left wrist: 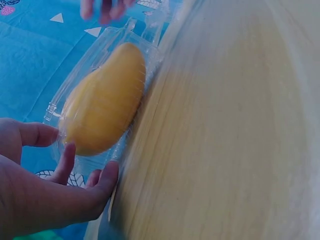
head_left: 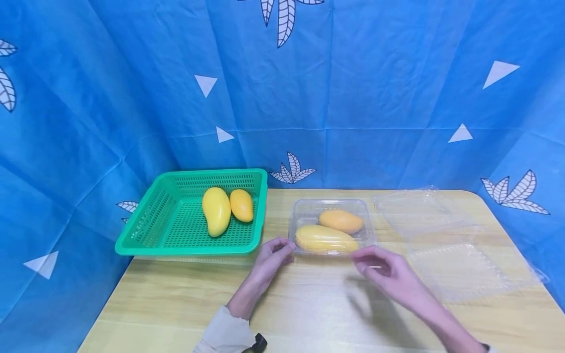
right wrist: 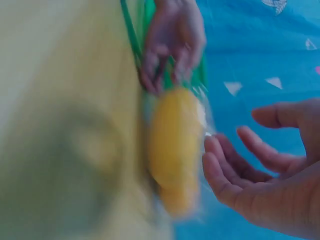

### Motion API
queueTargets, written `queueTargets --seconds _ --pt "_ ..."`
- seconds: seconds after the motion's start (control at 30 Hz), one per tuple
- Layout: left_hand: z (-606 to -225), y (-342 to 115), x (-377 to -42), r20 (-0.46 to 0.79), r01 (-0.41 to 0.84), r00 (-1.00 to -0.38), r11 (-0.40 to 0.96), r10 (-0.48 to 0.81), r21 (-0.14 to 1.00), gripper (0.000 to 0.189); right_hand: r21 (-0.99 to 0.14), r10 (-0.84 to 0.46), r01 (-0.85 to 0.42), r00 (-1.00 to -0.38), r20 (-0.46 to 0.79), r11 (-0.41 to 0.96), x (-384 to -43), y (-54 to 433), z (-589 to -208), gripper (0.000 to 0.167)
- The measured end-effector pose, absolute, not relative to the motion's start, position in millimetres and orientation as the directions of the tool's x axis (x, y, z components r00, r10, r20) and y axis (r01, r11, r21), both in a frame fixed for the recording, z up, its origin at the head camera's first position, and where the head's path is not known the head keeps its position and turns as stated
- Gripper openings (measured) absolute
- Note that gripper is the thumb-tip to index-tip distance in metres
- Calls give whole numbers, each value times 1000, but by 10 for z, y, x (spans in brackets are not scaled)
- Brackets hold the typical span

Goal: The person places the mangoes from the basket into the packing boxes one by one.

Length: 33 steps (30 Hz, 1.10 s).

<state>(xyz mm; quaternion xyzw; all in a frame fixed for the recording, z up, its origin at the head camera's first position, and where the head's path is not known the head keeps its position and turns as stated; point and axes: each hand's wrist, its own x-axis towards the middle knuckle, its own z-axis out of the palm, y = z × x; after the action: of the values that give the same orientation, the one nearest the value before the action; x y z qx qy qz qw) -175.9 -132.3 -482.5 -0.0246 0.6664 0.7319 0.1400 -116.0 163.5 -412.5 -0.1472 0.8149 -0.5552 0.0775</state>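
Observation:
A clear plastic clamshell box (head_left: 332, 202) sits on the table with a yellow mango (head_left: 326, 239) and a smaller orange mango (head_left: 341, 221) inside, its clear lid lying over them. My left hand (head_left: 271, 260) holds the box's left end, thumb low at the front and fingers on the end and lid, as the left wrist view shows. Beside the front right corner is my right hand (head_left: 388, 274), fingers loosely bent and parted. In the right wrist view, a gap separates the right fingers (right wrist: 220, 170) from the blurred box.
A green basket (head_left: 185, 251) at the left contains a large yellow mango (head_left: 217, 212) and a smaller orange one (head_left: 241, 205). Other clear plastic boxes (head_left: 459, 269) lie open on the table's right side. A blue patterned cloth (head_left: 375, 98) hangs behind the table.

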Motion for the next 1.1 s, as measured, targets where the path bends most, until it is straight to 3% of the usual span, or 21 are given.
queueTargets --seconds 0.17,0.3,0.53,0.7,0.93,1.1 --pt "-4831 -1267 -1767 -217 -230 -964 -72 152 971 21 -756 -261 -295 -950 169 585 -1241 2128 -3838 22" --pt "-4865 -1199 -1772 -216 -233 -968 -136 126 963 13 -600 -189 -272 -961 199 752 -1379 2635 -3709 21" --pt "-4882 -1115 -1775 -213 -233 -971 -228 108 945 11 -354 -142 -222 -961 237 909 -1632 3484 -3698 17" --pt "-4855 -1075 -1802 -225 -239 -971 -269 83 933 4 -262 -123 -174 -972 198 949 -1743 3948 -3823 22" --pt "-4830 -1013 -1849 -246 -239 -969 -346 24 907 3 -236 -142 -177 -977 160 955 -1801 4340 -4033 32" --pt "-4808 -959 -1883 -249 -207 -968 -426 -45 881 6 -222 -133 -142 -990 55 965 -1805 4501 -4120 38"
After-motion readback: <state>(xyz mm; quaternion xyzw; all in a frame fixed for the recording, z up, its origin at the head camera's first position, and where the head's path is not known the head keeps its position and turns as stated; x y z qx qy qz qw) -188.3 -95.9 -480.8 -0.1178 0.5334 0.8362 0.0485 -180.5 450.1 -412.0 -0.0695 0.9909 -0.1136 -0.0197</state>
